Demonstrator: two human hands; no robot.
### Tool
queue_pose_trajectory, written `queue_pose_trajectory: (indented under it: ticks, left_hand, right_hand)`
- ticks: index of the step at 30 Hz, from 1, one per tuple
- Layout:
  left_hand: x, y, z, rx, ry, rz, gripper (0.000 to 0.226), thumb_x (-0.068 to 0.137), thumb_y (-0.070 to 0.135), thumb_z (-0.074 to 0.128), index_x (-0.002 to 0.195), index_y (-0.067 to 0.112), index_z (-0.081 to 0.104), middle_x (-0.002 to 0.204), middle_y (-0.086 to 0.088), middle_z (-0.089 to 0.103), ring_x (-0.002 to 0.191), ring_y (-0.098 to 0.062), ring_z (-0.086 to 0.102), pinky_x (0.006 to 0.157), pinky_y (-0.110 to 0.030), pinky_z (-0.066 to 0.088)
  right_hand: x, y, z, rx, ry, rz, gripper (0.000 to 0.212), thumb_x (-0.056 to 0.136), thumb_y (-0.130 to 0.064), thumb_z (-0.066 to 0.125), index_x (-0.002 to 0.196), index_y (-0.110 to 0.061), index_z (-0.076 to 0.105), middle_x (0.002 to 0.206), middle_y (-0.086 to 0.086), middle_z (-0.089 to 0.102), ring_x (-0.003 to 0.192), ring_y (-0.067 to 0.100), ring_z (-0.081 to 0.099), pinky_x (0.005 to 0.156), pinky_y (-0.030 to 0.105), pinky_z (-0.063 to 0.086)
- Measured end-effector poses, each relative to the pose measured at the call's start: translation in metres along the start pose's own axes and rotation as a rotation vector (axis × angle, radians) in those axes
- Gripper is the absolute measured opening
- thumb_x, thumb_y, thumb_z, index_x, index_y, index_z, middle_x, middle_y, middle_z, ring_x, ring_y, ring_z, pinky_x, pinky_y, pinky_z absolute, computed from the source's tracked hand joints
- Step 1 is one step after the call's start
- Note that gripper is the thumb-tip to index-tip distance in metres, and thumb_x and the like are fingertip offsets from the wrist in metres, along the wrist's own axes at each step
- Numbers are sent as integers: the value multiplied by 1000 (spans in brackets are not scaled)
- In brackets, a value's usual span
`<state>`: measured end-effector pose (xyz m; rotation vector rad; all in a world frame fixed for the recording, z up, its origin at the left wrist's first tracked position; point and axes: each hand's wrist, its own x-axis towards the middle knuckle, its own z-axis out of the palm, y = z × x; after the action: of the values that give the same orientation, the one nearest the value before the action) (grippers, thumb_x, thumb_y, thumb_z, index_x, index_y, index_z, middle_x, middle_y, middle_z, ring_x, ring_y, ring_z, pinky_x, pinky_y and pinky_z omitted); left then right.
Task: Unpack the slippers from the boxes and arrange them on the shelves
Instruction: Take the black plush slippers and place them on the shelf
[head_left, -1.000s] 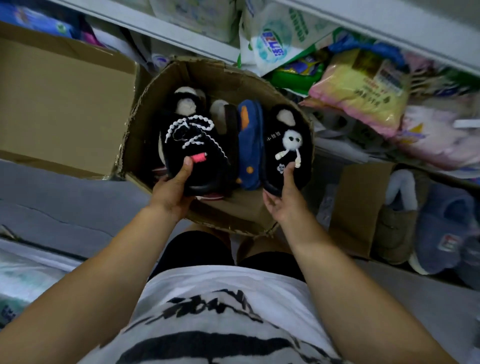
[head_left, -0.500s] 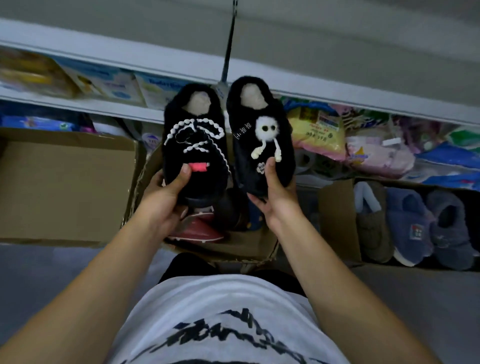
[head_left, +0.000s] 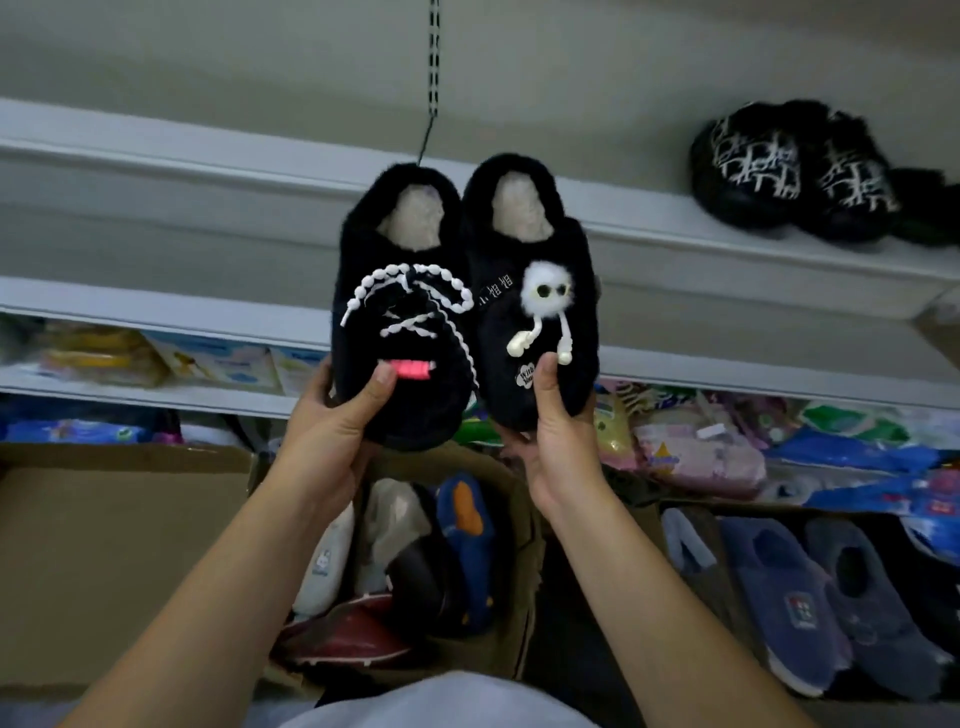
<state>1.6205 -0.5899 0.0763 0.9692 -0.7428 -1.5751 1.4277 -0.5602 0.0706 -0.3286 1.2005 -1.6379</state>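
My left hand (head_left: 332, 431) grips the toe of a black plush slipper with white laces and a pink tab (head_left: 400, 312). My right hand (head_left: 558, 441) grips the toe of a second black plush slipper with a white fuzzy figure (head_left: 535, 291). Both slippers are held side by side, heels up, in front of the white shelf (head_left: 727, 244). Below my hands an open cardboard box (head_left: 514, 571) holds several more slippers, among them a blue one (head_left: 465, 535) and a dark red one (head_left: 353, 634).
A black pair with white pattern (head_left: 789, 166) stands on the shelf at upper right. A lower shelf (head_left: 156, 317) carries packaged goods. A large closed carton (head_left: 119, 545) sits at left. Another box at lower right holds blue-grey slippers (head_left: 810, 603).
Both hands have lifted the two black slippers out of the box and up to shelf height. The view has tilted upward, revealing the upper shelf and the patterned pair.
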Motion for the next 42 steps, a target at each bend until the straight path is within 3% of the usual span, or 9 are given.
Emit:
queue_pose_trajectory:
  ticks: [7, 12, 16, 19, 23, 27, 30, 36, 42]
  left_hand:
    - [43, 33, 95, 35, -2, 57, 68, 70, 32, 82, 129, 10, 59, 117, -4, 75, 104, -18, 73, 83, -30, 61]
    - [88, 39, 134, 102, -16, 17, 90, 55, 47, 92, 127, 4, 59, 117, -11, 74, 95, -20, 76, 73, -30, 61]
    - [105, 38, 144, 258, 10, 44, 132, 45, 50, 100, 149, 12, 28, 133, -8, 61, 112, -24, 68, 97, -44, 56]
    - [107, 35, 144, 514, -20, 141, 152, 32, 55, 98, 153, 30, 9, 142, -2, 49, 128, -22, 54, 112, -44, 44]
    - [119, 39, 153, 803, 41, 278, 138, 35, 50, 101, 150, 24, 28, 151, -5, 36, 135, -23, 45, 110, -35, 43]
    - [136, 56, 161, 1005, 33, 349, 121, 41, 54, 98, 145, 31, 41, 144, -1, 47, 136, -23, 43, 105, -32, 42]
    - [147, 66, 153, 1069, -36, 394, 111, 36, 67, 91, 134, 38, 49, 129, 8, 63, 126, -21, 56, 106, -47, 48]
    - [175, 80, 143, 1082, -133, 396, 73, 46, 66, 88, 110, 52, 56, 112, 26, 64, 126, -15, 55, 113, -45, 42]
    - [201, 88, 158, 1203, -162, 480, 94, 71, 53, 87, 148, 34, 38, 130, 12, 57, 141, -18, 39, 123, -48, 23]
  right_hand:
    - [48, -88, 2, -66, 15, -59, 79, 70, -58, 78, 135, -26, 49, 129, 5, 65, 110, 29, 69, 69, 39, 62]
    - [85, -125, 8, -137, 0, -15, 82, 71, -60, 80, 133, -20, 45, 125, 9, 66, 101, 31, 73, 68, 37, 62]
    - [99, -131, 7, -338, -17, -113, 116, 58, -70, 86, 146, -16, 33, 140, 6, 58, 118, 26, 65, 85, 39, 61]
    - [102, -137, 6, -582, 6, -179, 148, 35, -84, 85, 153, -32, 12, 153, 4, 41, 134, 28, 50, 107, 50, 49]
    - [102, -153, 6, -807, 63, -211, 115, 70, -54, 88, 154, -16, 19, 149, 12, 28, 138, 32, 40, 101, 39, 43]
    - [119, -162, 9, -867, 69, -246, 104, 67, -50, 91, 146, -16, 31, 142, 10, 29, 131, 29, 45, 90, 31, 41]
    - [134, -166, 12, -868, 37, -282, 103, 68, -53, 89, 146, -16, 32, 143, 9, 30, 132, 27, 44, 92, 31, 40]
    - [167, -171, 26, -936, 6, -477, 98, 65, -65, 83, 146, -24, 47, 139, 0, 51, 139, 21, 33, 99, 26, 36]
    - [204, -185, 40, -1128, 96, -510, 101, 56, -84, 73, 133, -20, 58, 128, 4, 64, 128, 29, 49, 109, 40, 42]
